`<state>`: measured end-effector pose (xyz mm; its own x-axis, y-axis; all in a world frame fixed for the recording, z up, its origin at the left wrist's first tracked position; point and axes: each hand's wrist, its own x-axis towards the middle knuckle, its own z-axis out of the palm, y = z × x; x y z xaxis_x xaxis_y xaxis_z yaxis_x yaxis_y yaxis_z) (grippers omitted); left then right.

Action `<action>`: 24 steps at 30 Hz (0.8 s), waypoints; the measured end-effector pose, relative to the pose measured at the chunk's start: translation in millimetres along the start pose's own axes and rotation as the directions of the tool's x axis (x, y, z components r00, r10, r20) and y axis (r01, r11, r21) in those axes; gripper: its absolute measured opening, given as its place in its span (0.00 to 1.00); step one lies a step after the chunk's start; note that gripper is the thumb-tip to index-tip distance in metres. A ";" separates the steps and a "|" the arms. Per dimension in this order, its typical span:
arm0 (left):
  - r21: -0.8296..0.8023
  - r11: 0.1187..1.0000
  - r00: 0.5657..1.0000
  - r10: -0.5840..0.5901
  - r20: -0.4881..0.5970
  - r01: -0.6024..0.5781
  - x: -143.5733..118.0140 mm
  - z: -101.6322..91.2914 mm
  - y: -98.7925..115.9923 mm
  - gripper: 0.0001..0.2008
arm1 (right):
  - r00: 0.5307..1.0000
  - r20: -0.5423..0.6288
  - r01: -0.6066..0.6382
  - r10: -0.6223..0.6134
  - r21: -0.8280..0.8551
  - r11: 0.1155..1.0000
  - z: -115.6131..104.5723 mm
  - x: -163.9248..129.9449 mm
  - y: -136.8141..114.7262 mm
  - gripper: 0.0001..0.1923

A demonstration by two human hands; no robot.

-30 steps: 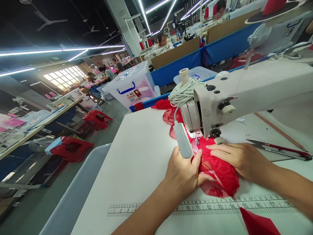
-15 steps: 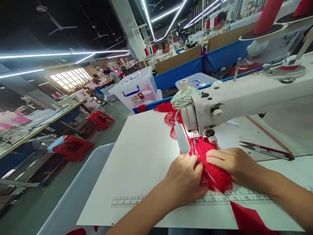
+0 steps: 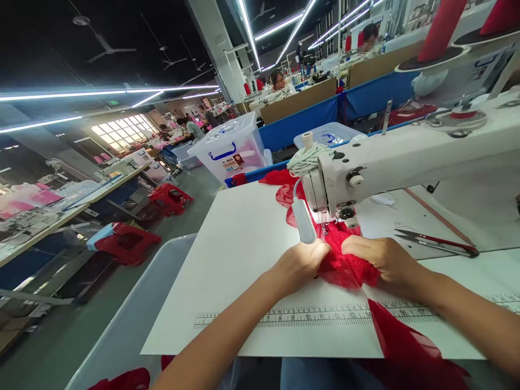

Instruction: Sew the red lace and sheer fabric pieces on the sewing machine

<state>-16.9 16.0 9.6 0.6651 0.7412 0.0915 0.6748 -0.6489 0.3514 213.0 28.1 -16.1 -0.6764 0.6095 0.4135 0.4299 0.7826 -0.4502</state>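
Red lace fabric lies under the needle of a white sewing machine, bunched between my two hands. My left hand is closed on the fabric's left side, just below the small lamp. On the other side my right hand grips the lace, its fingertips curled and partly hidden in the cloth. The presser foot stands just beyond my fingers. A red fabric piece trails from the work over the table's front edge.
Thread snips and a brown stick lie right of the machine bed. A printed ruler runs along the white table. At left stands a plastic bin; red stools are on the floor. Co-workers sit farther back.
My left hand has moved up toward the presser foot and its grip on the lace has shifted. The fabric is more bunched, and more of the trailing red piece shows. The view has tilted slightly.
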 end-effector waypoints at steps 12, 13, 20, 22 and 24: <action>-0.546 0.803 0.970 -0.186 0.156 0.241 32.8 -30.2 -8.1 0.07 | 0.919 -0.029 -0.355 0.394 0.377 0.856 -2.0 9.2 2.1 0.24; -0.536 0.810 0.970 -0.177 0.167 0.239 32.0 -30.6 -7.6 0.06 | 0.919 -0.025 -0.356 0.395 0.385 0.852 -2.7 9.5 0.9 0.24; -0.417 0.882 0.953 -0.286 -0.100 0.221 26.1 -1.9 4.3 0.16 | 0.930 -0.078 -0.301 0.360 0.403 0.865 -4.5 13.3 -0.7 0.21; -0.423 0.882 0.952 -0.281 -0.117 0.208 27.1 3.2 2.7 0.13 | 0.933 -0.098 -0.284 0.347 0.395 0.874 -3.5 13.3 0.7 0.17; -0.465 0.864 0.967 -0.248 -0.058 0.193 28.8 1.4 -1.7 0.10 | 0.927 -0.122 -0.285 0.354 0.382 0.879 -2.0 12.4 2.3 0.08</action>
<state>1.6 38.2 10.3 0.4574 0.8875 0.0560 0.5631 -0.3378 0.7542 206.8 37.7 -10.4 -0.4022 0.8576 0.3206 0.3422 0.4656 -0.8162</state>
